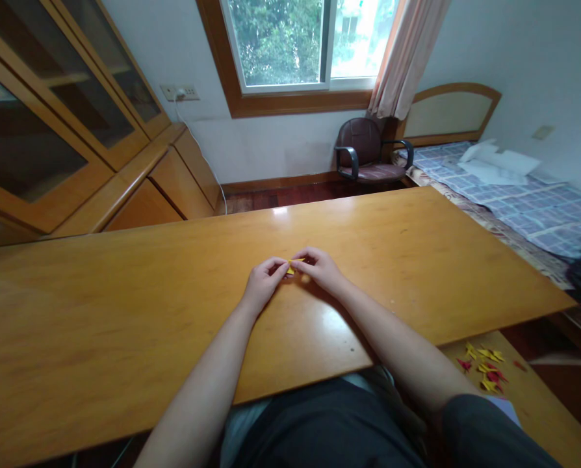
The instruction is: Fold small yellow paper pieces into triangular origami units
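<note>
A small piece of yellow folded paper (pixel 293 264) is pinched between the fingertips of both hands, just above the wooden table (pixel 125 305) near its middle. My left hand (pixel 264 281) grips its left end with curled fingers. My right hand (pixel 320 268) grips its right end, fingers pressed together. Most of the paper is hidden by the fingers.
Several small yellow and red folded paper pieces (pixel 485 367) lie on a lower wooden surface at the lower right. A dark office chair (pixel 366 153) stands under the window. A bed (pixel 515 195) lies at the right, glass-fronted wooden cabinets (pixel 66 123) at the left.
</note>
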### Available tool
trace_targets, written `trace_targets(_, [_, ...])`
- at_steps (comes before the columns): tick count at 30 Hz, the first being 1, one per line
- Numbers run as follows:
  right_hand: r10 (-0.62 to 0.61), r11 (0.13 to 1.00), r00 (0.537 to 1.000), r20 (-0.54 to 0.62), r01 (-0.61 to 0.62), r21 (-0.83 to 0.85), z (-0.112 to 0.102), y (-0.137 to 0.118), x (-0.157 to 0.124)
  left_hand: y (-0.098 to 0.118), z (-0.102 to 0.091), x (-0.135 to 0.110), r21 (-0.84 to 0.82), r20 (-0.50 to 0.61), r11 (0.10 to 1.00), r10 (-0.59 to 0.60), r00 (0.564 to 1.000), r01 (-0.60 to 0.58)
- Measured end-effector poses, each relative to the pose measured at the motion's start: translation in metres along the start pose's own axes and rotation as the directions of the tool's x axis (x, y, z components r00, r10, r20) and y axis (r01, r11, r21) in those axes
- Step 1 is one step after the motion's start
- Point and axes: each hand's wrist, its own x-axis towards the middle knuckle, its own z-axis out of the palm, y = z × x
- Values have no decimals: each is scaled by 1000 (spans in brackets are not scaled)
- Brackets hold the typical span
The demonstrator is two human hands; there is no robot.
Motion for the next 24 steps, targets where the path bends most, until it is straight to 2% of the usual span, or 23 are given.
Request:
trace_targets(4, [64,992,998,19,-65,108,1,4,1,-2,-1,1,-37,2,999,-19,1000,19])
trace_targets(11, [67,992,998,-4,-66,112,1,8,1,-5,0,3,-78,13,996,-52,999,53])
trace_targets(19, [76,974,997,0,-74,213,2,13,2,-2,-3,4,86,-149,996,16,989,-3])
trace_targets(24, [91,979,995,40,-97,177,4,12,2,1,-4,4,150,-155,989,32,987,-8])
